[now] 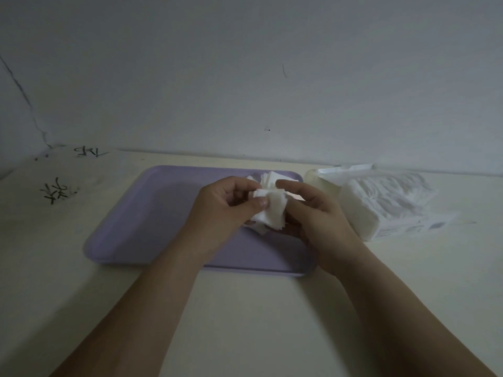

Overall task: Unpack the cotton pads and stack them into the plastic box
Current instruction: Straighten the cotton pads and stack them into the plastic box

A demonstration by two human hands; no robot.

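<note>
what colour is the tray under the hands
Pale purple, a plain lilac tray with no pattern; the head view shows it.

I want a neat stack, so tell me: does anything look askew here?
Yes. The cotton pads held between the left hand and right hand over the purple tray are fanned out, with their edges stepped and corners poking out rather than flush.

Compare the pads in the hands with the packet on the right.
The held pads are a loose, uneven bunch; the packet holds pads in a wrapped block. The held pads are gripped above the purple tray by the left hand and right hand; the packet lies on the table. Both are white.
</note>
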